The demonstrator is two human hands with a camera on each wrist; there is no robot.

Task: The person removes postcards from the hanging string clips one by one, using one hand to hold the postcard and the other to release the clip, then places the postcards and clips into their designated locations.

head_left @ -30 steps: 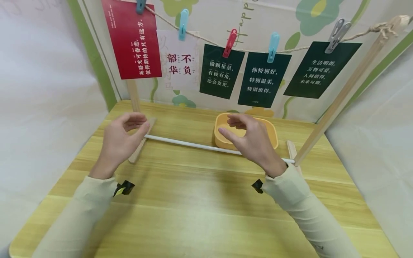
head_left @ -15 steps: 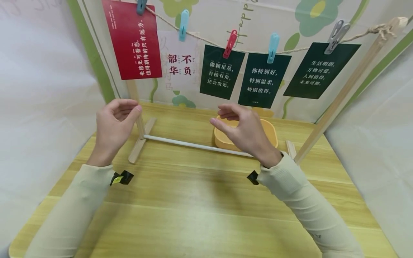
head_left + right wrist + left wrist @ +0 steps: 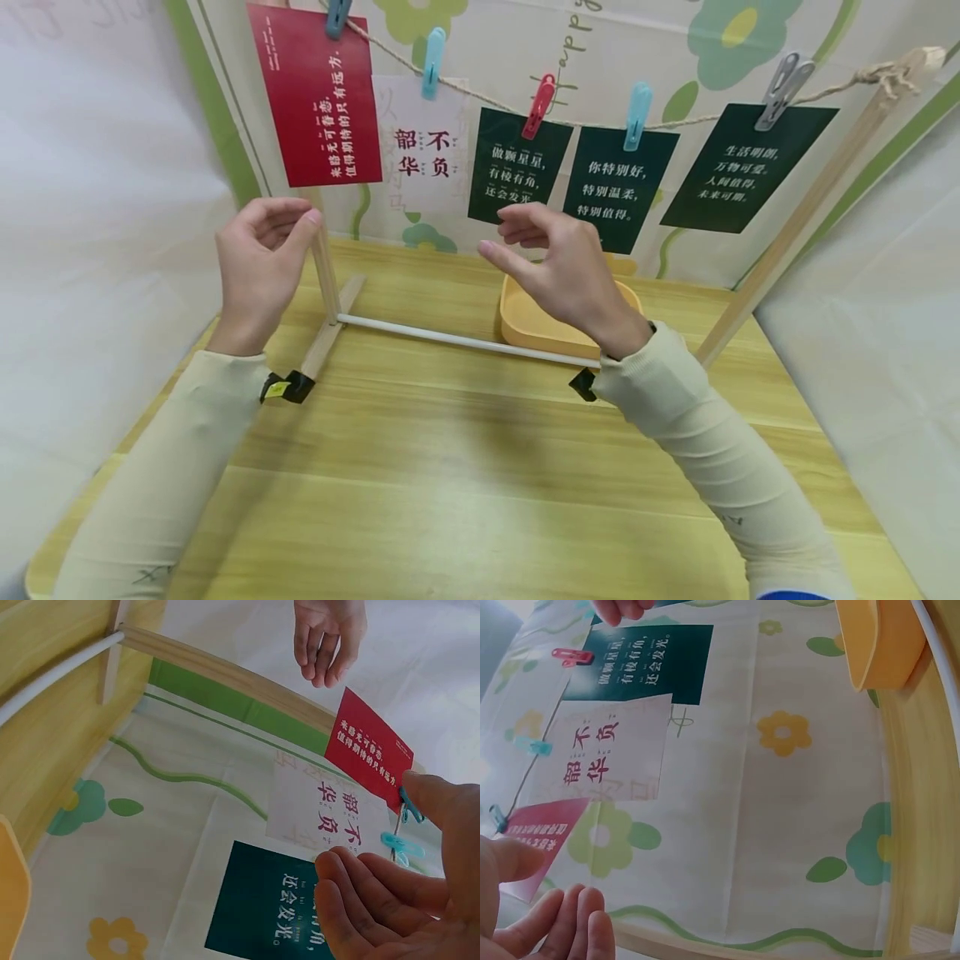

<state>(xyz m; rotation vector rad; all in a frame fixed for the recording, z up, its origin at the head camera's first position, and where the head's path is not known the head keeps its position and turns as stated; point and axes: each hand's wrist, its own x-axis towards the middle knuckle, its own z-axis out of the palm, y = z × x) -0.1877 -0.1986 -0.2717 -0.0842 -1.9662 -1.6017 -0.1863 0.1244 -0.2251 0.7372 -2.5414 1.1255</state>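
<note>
My left hand is raised in the air at the left, fingers loosely bent, holding nothing; in the head view it is just below the red card. My right hand hovers likewise, thumb apart from the fingers, its fingertips overlapping the lower edge of a dark green card. Between these hangs a white card, and two more green cards hang to the right. Clothespins, among them a red one and a grey one, pin the cards to a twine string.
Wooden posts stand at the left and right, carrying the string. A white rod joins them low over the wooden table. Behind the rod sits a yellow box, partly hidden by the right hand. A flower-patterned cloth forms the back.
Both hands have risen from above the rod and box toward the hanging cards. The right hand has also shifted slightly left. The cards and clothespins stay hanging as before.
</note>
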